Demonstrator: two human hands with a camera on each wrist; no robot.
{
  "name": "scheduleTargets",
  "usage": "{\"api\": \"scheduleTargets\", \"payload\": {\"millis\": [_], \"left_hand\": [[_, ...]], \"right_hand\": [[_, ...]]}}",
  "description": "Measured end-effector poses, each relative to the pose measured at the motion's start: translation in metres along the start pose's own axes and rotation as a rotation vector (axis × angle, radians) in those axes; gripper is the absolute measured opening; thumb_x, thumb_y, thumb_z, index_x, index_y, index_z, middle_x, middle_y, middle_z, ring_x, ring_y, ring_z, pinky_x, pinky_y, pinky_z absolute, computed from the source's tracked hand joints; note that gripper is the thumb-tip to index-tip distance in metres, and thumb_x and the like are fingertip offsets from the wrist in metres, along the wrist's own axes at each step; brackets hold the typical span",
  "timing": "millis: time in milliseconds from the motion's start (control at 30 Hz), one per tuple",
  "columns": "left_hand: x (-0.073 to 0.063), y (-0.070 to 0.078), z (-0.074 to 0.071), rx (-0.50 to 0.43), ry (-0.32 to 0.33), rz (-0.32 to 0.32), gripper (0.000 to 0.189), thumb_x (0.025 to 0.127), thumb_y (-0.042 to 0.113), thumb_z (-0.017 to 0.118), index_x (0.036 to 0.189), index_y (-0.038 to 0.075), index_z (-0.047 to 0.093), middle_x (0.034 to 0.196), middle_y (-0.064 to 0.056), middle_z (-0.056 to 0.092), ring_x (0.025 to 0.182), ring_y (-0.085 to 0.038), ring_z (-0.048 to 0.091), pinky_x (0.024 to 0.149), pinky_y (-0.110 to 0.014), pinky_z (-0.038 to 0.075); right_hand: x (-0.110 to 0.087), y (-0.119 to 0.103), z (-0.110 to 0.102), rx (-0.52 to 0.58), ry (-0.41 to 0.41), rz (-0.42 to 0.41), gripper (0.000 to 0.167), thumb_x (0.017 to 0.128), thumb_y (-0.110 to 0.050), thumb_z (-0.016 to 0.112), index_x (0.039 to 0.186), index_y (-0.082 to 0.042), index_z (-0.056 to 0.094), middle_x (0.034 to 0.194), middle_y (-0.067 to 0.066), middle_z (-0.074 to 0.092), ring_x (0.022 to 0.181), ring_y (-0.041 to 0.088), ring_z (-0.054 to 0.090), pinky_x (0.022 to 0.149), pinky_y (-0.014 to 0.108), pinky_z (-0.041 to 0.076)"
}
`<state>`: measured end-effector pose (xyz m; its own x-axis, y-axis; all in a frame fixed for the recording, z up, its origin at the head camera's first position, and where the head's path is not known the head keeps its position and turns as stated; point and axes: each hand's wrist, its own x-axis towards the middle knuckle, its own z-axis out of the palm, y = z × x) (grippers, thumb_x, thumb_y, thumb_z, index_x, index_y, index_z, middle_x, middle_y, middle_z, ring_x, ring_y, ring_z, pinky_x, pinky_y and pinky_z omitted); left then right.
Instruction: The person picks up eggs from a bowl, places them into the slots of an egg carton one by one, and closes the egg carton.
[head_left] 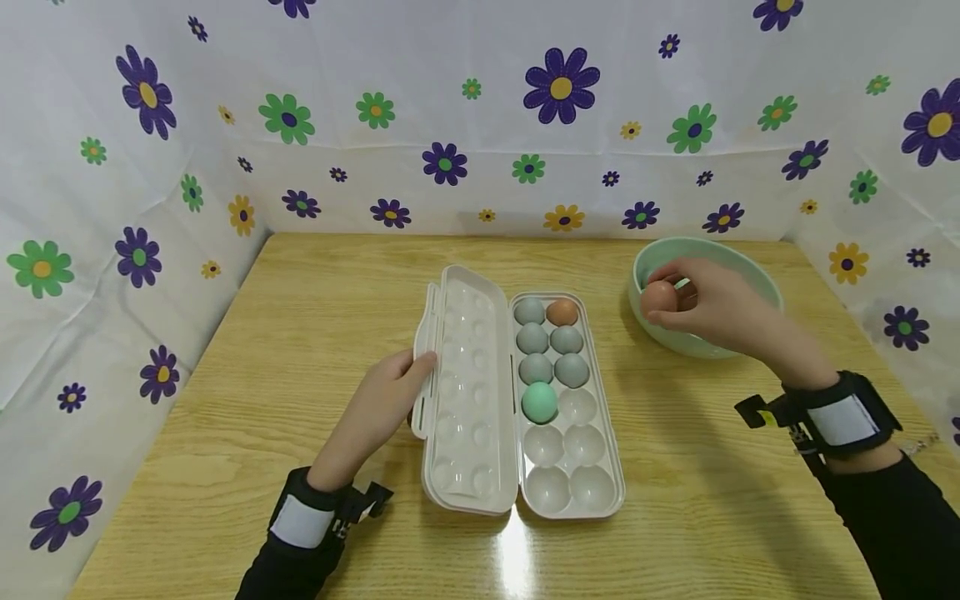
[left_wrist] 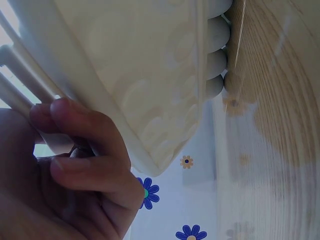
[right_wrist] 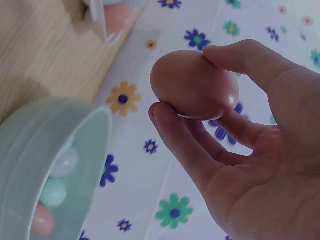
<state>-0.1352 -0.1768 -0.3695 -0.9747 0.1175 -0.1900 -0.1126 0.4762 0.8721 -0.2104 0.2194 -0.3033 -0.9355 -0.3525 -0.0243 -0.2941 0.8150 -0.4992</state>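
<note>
At the rear right of the wooden table (head_left: 315, 317), the right hand (head_left: 720, 308) pinches a brown egg (head_left: 658, 300) between thumb and fingers by the left side of a pale green bowl (head_left: 671, 337); the right wrist view shows a gap between shell and rim, and more eggs inside the bowl, a green one (right_wrist: 53, 192) among them. The hands are well apart: the left hand (head_left: 386, 387) grips the outer left edge of the carton's lid (head_left: 472, 392) near the latch flap (head_left: 426, 329), thumb on top. That lid is swung out to the left of the egg tray (head_left: 592, 487), and its outer edge looks raised from the wood. Seven eggs sit toward the tray's far end, five grey-blue, one brown in the far right corner and one green in the fourth row, while five cups beside and nearer than the green one show their hollows. A narrow strip of wood parts the tray's right edge from the bowl, widening toward the near side; a broader stretch lies left of the lid, and the bowl stands close to the back edge, near the flowered cloth (head_left: 420, 50)
</note>
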Motion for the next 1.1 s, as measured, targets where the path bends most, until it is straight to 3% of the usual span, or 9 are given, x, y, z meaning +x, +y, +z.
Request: {"api": "scheduleTargets", "payload": {"millis": [200,467,900,1100], "left_hand": [[0.0,-0.001,0.001,-0.002,0.0,0.004,0.047,0.107,0.041,0.042,0.13,0.006,0.063,0.086,-0.011,0.07,0.067,-0.017,0.066,0.062,-0.032,0.055],[0.0,-0.001,0.001,0.011,0.006,0.007,0.048,0.107,0.042,0.042,0.132,0.006,0.063,0.088,-0.012,0.071,0.069,-0.017,0.066,0.064,-0.033,0.056],[0.001,-0.002,0.001,0.003,0.004,-0.002,0.047,0.107,0.041,0.043,0.129,0.006,0.064,0.088,-0.011,0.071,0.07,-0.016,0.066,0.064,-0.031,0.054],[0.001,-0.003,0.0,-0.005,0.002,0.0,0.047,0.107,0.043,0.043,0.128,0.006,0.064,0.087,-0.011,0.07,0.068,-0.017,0.066,0.064,-0.034,0.056]], "right_hand": [[-0.015,-0.025,0.014,0.024,0.011,-0.092,0.041,0.09,-0.016,0.076,0.125,-0.002,0.06,0.117,0.015,0.065,0.105,0.029,0.068,0.092,0.048,0.057],[-0.028,-0.043,0.035,0.041,-0.007,-0.137,0.039,0.088,-0.012,0.076,0.123,-0.006,0.06,0.113,0.009,0.064,0.105,0.024,0.064,0.094,0.044,0.057],[-0.023,-0.046,0.102,-0.052,-0.073,-0.206,0.036,0.082,-0.011,0.08,0.114,-0.007,0.065,0.102,0.005,0.062,0.09,0.018,0.056,0.078,0.031,0.05],[-0.021,-0.045,0.117,-0.115,-0.079,-0.256,0.034,0.079,-0.007,0.082,0.108,-0.007,0.065,0.096,0.003,0.06,0.086,0.017,0.054,0.076,0.031,0.047]]}}
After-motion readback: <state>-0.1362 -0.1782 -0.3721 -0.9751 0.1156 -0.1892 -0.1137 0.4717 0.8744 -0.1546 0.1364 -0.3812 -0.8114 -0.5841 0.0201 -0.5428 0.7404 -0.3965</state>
